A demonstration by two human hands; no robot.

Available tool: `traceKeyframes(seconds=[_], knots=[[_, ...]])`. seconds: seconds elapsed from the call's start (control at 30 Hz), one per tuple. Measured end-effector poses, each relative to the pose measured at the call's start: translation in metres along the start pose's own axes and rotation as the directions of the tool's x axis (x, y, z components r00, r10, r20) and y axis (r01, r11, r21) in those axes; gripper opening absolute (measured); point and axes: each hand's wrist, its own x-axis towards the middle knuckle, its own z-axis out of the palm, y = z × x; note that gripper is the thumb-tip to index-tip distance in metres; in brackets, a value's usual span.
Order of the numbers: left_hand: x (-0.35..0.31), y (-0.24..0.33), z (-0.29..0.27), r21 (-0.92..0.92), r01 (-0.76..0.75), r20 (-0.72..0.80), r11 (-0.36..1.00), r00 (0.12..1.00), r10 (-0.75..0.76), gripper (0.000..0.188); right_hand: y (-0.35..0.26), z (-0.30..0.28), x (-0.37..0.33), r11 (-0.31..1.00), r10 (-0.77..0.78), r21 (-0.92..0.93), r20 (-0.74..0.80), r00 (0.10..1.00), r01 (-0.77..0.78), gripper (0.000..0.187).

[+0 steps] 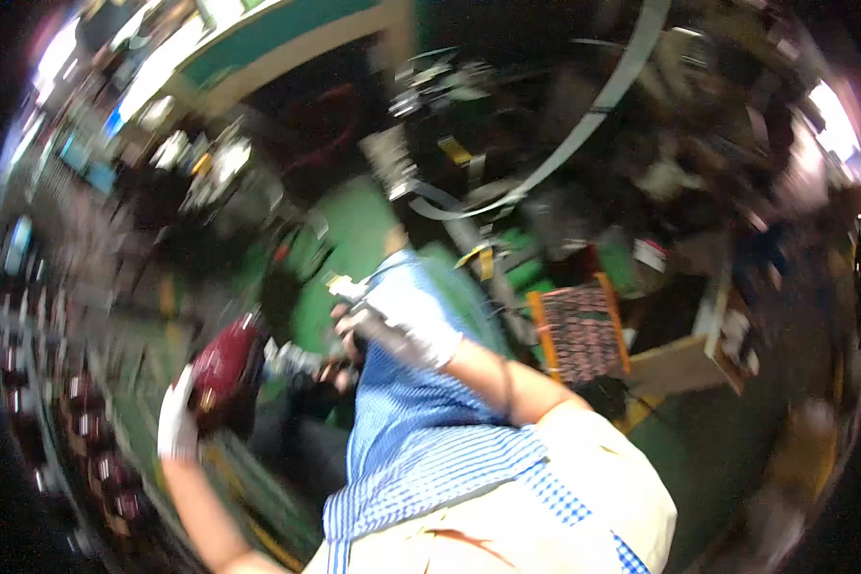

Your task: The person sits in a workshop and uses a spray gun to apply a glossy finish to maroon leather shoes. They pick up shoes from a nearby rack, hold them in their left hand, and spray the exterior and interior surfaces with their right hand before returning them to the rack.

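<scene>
My left hand, in a white glove, is closed on the side of a glossy dark red rounded part. The part is tilted, wider near the hand and narrower toward its upper end; its exact kind is not clear. My right hand, also gloved, is in front of my blue striped apron. Dark patches mark its palm or fingers, and motion smears the fingertips. A small pale thing shows by those fingertips, but whether the hand holds it cannot be told.
Rows of similar dark red rounded parts line the left side. A seat with an orange frame and woven top is at the right, beside a wooden board. Across the far side curves a pale strip. Blurred machinery surrounds the green floor.
</scene>
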Motion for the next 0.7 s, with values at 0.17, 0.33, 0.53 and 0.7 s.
traceKeyframes(seconds=[0.17, 0.33, 0.53, 0.7], knots=[[0.010, -0.015, -0.026, -0.063, 0.001, 0.095, 0.998, 0.996, 0.005, 0.040, -0.018, 0.016, 0.013, 0.955, 0.153, 0.232, 0.151, 0.977, -0.186, 0.022], [-0.008, -0.022, -0.016, 0.023, -0.030, 0.018, 0.999, 0.999, 0.029, 0.047, -0.012, 0.030, 0.011, 0.812, 0.301, 0.399, 0.339, 0.891, -0.426, 0.027], [-0.019, -0.027, -0.006, 0.035, -0.077, -0.067, 0.996, 0.995, 0.079, 0.045, -0.009, 0.045, 0.016, 0.742, 0.297, 0.449, 0.445, 0.845, -0.497, 0.028], [-0.013, -0.022, 0.000, -0.073, -0.057, -0.038, 0.996, 0.998, 0.055, 0.044, -0.007, 0.066, 0.024, 0.542, 0.292, 0.616, 0.500, 0.815, -0.572, 0.029]])
